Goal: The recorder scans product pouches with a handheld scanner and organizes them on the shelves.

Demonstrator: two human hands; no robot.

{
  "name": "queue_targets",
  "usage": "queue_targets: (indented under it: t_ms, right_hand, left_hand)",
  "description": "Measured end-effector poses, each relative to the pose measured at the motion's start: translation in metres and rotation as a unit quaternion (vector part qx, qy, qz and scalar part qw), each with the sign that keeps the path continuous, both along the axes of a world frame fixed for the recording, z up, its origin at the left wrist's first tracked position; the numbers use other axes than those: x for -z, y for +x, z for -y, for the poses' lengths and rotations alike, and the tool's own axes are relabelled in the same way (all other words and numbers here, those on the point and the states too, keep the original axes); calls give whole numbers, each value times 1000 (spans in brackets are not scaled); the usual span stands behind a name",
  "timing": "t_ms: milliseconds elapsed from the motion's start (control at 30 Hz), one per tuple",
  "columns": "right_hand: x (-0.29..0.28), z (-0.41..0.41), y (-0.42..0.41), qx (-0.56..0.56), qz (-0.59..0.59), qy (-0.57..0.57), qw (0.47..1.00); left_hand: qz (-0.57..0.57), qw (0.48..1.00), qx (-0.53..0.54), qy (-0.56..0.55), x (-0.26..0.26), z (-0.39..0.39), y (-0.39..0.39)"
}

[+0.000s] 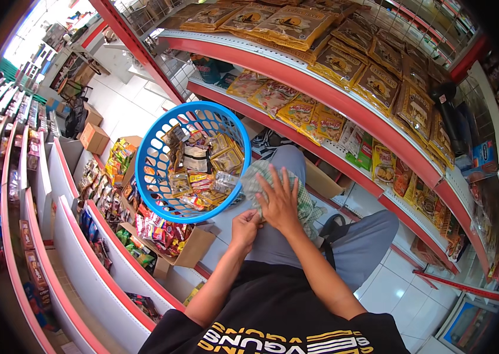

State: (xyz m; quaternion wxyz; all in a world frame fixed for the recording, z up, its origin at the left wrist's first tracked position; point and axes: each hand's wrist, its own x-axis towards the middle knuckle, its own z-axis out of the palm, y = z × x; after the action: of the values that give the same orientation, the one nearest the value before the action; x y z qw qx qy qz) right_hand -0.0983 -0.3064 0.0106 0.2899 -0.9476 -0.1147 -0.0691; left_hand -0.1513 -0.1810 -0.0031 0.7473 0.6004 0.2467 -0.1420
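A green-and-white checked cloth (pixel 310 208) lies bunched over my knee. My right hand (pixel 279 199) rests on it with its fingers spread. At the cloth's lower left edge, my left hand (pixel 246 226) is closed with thumb and fingertips together; whether it pinches a bit of the cloth cannot be told. Left of both hands stands a round blue plastic basket (pixel 142 188) with a lattice wall. Inside it lie many small sachets and packets (pixel 200 181), some brown and gold, some red and yellow.
Ahead and to the right, red-edged metal shelves (pixel 258 57) hold brown-gold packets (pixel 377 86) and yellow seasoning packets (pixel 300 110). Cardboard boxes of snack packets (pixel 194 248) stand below the basket. Further left run rows of shelving (pixel 85 252). White floor tiles (pixel 404 283) show at the lower right.
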Motion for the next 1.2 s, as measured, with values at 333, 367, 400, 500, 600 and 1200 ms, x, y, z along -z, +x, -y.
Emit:
queue_targets:
  t_ms: [333,367,400,500,600,1200]
  right_hand:
    - [58,94,15,174,-156,265,935]
    - [55,108,13,252,-290,265,884]
    - [38,105,8,259,-229,424,837]
    - [-13,117,-16,197,-71,583,785]
    - [-88,87,-39,61,-36,368,927]
    - [35,83,30,89,-111,130,981]
  left_hand:
    - [370,854,78,358,-72,-4,12]
    - [369,854,79,357,-83,-5,18]
    - [459,774,109,423,-90,-10,22]
    - [528,672,174,488,-73,-20,17]
    - [515,667,233,486,-37,-30,11]
    - [526,693,154,468,-50,-19,9]
